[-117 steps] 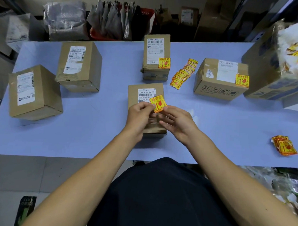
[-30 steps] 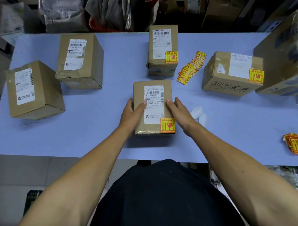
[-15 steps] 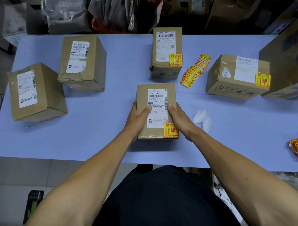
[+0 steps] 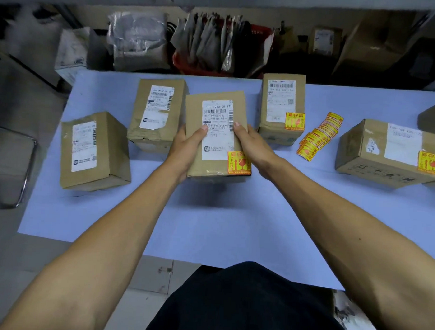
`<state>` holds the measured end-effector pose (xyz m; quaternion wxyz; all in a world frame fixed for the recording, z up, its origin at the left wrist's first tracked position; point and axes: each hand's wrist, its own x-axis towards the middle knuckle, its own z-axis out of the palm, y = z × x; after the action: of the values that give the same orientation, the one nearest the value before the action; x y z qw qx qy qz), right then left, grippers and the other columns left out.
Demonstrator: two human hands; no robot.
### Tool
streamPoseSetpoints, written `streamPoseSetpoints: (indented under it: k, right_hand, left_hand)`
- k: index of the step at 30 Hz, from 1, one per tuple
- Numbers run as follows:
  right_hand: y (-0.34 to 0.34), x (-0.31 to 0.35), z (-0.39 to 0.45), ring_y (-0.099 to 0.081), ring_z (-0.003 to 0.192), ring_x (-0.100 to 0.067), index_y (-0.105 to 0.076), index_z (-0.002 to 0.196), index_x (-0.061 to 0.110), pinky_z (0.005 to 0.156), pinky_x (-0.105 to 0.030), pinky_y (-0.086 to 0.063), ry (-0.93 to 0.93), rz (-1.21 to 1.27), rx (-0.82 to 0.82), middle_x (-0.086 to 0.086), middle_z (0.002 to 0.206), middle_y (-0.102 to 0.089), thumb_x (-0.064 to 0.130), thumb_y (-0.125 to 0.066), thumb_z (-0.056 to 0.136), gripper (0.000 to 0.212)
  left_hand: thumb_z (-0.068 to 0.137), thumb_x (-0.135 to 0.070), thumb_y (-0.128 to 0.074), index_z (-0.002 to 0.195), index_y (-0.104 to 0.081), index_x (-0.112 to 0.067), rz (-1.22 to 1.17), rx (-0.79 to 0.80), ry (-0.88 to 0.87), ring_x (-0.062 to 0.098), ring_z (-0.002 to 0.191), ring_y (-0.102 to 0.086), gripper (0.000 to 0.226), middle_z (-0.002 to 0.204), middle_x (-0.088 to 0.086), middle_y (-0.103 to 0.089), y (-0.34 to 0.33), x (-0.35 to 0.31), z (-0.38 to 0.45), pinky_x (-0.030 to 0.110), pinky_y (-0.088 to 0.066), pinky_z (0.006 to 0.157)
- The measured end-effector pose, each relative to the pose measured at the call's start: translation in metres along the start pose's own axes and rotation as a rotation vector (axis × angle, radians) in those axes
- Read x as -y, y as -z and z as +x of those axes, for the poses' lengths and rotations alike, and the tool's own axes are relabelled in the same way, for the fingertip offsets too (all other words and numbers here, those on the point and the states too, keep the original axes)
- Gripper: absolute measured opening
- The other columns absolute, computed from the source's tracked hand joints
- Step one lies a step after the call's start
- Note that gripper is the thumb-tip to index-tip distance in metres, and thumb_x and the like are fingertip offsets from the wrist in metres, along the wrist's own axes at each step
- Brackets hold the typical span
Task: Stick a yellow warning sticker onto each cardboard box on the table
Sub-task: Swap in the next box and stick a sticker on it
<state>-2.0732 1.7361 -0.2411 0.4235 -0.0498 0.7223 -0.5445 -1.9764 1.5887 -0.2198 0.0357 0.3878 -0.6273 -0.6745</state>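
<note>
Both hands hold a small cardboard box (image 4: 196, 109) lifted off the blue table (image 4: 209, 226). My left hand (image 4: 185, 151) grips its left side, my right hand (image 4: 254, 149) its right side, thumbs on the white label. A yellow warning sticker (image 4: 237, 165) sits on its near right corner. A box behind it at centre right (image 4: 274, 132) and a box at the right (image 4: 360, 150) each carry a yellow sticker. Two boxes at the left (image 4: 113, 146) (image 4: 158, 135) show only white labels. A strip of loose yellow stickers (image 4: 318, 136) lies between the stickered boxes.
A bigger carton (image 4: 432, 118) shows at the right edge. Behind the table stand wrapped parcels (image 4: 137, 41), grey mail bags (image 4: 208, 41) and more cartons. A metal chair frame (image 4: 26, 168) is on the floor at the left.
The sticker has gone from my fingers onto the held box. Both hands then took the box by its sides, lifted it off the table and moved it away from me.
</note>
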Motion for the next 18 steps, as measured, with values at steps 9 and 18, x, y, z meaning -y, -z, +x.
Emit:
streamPoseSetpoints:
  k: [9,18]
  right_hand:
    - [0.008,0.034,0.086,-0.069,0.108,-0.019,-0.052,0.136,0.025,0.101,-0.045,-0.052,-0.096,0.09,-0.102,0.002,0.125,-0.069,0.075,-0.049,0.074,0.08]
    - [0.015,0.024,0.141,-0.063,0.118,-0.019,-0.05,0.141,0.03,0.106,-0.046,-0.047,-0.205,0.042,-0.207,0.006,0.133,-0.065,0.081,-0.044,0.072,0.086]
  left_hand:
    - [0.097,-0.028,-0.061,0.122,-0.055,-0.023,0.049,0.05,0.054,0.016,0.101,-0.069,0.026,0.115,0.002,-0.071,-0.008,-0.037,0.094,0.026,-0.056,0.084]
    - [0.084,-0.048,-0.065,0.126,-0.059,-0.025,0.168,0.069,0.122,0.015,0.1,-0.07,0.049,0.113,-0.005,-0.073,-0.016,-0.03,0.16,0.04,-0.055,0.095]
